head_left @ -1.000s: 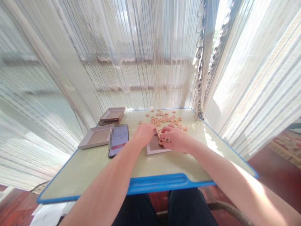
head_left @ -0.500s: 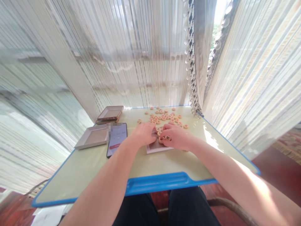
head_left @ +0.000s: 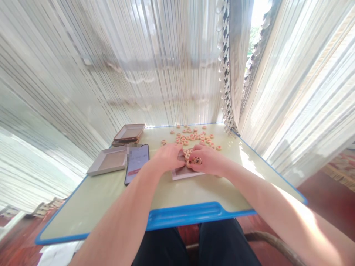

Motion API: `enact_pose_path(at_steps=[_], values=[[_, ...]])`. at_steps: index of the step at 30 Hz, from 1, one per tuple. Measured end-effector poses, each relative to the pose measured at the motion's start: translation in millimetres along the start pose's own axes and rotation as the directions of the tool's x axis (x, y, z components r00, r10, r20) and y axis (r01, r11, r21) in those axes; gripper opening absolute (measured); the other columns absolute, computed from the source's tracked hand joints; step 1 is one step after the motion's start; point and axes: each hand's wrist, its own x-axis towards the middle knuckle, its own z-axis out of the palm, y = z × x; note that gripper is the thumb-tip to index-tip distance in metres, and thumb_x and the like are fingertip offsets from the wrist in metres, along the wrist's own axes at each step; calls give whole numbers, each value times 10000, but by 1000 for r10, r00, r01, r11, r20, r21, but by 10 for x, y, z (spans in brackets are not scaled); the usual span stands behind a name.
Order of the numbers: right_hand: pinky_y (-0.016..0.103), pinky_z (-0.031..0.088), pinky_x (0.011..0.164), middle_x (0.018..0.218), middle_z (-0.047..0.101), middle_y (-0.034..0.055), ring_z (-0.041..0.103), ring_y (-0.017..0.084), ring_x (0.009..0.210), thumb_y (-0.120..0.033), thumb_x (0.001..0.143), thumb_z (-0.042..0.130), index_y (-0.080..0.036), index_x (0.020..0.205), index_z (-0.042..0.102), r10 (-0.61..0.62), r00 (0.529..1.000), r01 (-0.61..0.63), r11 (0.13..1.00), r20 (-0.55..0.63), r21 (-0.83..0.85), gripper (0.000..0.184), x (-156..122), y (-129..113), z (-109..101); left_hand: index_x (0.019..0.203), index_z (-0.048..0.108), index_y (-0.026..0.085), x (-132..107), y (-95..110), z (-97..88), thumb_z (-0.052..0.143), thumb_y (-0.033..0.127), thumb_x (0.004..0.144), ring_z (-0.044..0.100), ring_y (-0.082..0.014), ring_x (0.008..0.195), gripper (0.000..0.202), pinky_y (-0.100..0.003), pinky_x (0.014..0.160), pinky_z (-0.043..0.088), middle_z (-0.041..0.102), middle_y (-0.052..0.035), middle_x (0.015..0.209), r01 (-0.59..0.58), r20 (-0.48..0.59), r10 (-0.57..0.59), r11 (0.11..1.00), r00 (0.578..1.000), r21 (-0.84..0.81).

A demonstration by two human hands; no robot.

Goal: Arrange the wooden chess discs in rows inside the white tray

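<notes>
My left hand [head_left: 166,158] lies palm down on the left side of a small tray [head_left: 183,173] with a white rim and brown inside, its fingers curled over round wooden game pieces. My right hand [head_left: 208,160] rests on the tray's right side, its fingers pinched on a few of those pieces [head_left: 195,161]. Several more round pieces [head_left: 194,136] with red and dark marks are scattered on the table just beyond both hands.
A phone [head_left: 136,163] lies left of the tray. Beside it sits a grey box lid [head_left: 108,161], and behind that a brown box [head_left: 129,133]. The pale table has a blue rim [head_left: 183,215]. Striped curtains hang close on the left, far and right sides.
Both hands stay on the tray and have barely shifted. The camera has turned slightly, so the table sits a little lower and further left in view.
</notes>
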Motion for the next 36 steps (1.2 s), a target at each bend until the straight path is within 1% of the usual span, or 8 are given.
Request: enact_pose_path(at_steps=[3, 6, 10, 18, 26, 33, 36], values=[[304, 394, 781, 802, 564, 40, 496, 191, 851, -288, 775, 616, -219, 776, 692, 5, 1000, -5, 1000, 1, 4, 103, 0, 16, 17, 1055, 597, 231, -4, -4, -10, 552, 440, 682, 586, -252, 983, 430, -346, 841, 477, 634, -54, 1071, -7, 10, 7, 1000, 1000, -2], [306, 392, 781, 814, 561, 42, 494, 196, 861, -297, 775, 614, -221, 790, 694, 11, 1000, -11, 1000, 5, 5, 111, -3, 28, 25, 1075, 589, 237, -6, -23, -6, 578, 453, 657, 573, -249, 1012, 471, -338, 858, 472, 620, -50, 1097, -32, 15, 32, 999, 999, -10], [293, 391, 773, 820, 552, 40, 492, 192, 867, -298, 778, 609, -230, 793, 692, 24, 1000, -24, 1000, 4, -3, 108, -9, 20, 13, 1069, 593, 241, -5, -35, 5, 598, 538, 623, 578, -252, 995, 536, -347, 862, 473, 624, -50, 1082, -43, 11, 43, 999, 999, -31], [297, 388, 757, 826, 563, 41, 493, 196, 858, -300, 793, 577, -235, 801, 687, 16, 1000, -16, 1000, 25, -18, 128, -18, 1, -15, 1030, 618, 247, 5, -47, 22, 593, 594, 623, 596, -249, 962, 536, -337, 854, 478, 645, -48, 1032, -51, -11, 50, 998, 999, -31], [319, 390, 767, 811, 566, 42, 496, 206, 846, -291, 784, 586, -230, 803, 690, -5, 1000, 6, 999, 21, -35, 122, -2, 20, -4, 1025, 617, 240, -3, -50, 38, 581, 592, 641, 597, -245, 942, 522, -334, 832, 478, 646, -53, 1029, -46, -18, 45, 999, 999, -23], [308, 387, 760, 817, 561, 43, 494, 197, 856, -271, 776, 609, -227, 788, 688, 0, 1000, 0, 1000, 10, -12, 91, -17, 14, -28, 1010, 624, 252, 4, -60, 52, 595, 595, 636, 603, -238, 936, 508, -316, 832, 477, 657, -42, 1024, -40, -14, 39, 999, 999, -36], [308, 384, 760, 819, 561, 40, 492, 199, 859, -280, 771, 614, -232, 798, 688, 11, 1000, -10, 1000, 11, -22, 93, -17, 20, -24, 1008, 625, 251, -1, -53, 37, 592, 588, 640, 605, -243, 939, 500, -322, 828, 479, 655, -43, 1017, -54, -23, 54, 998, 998, -28]])
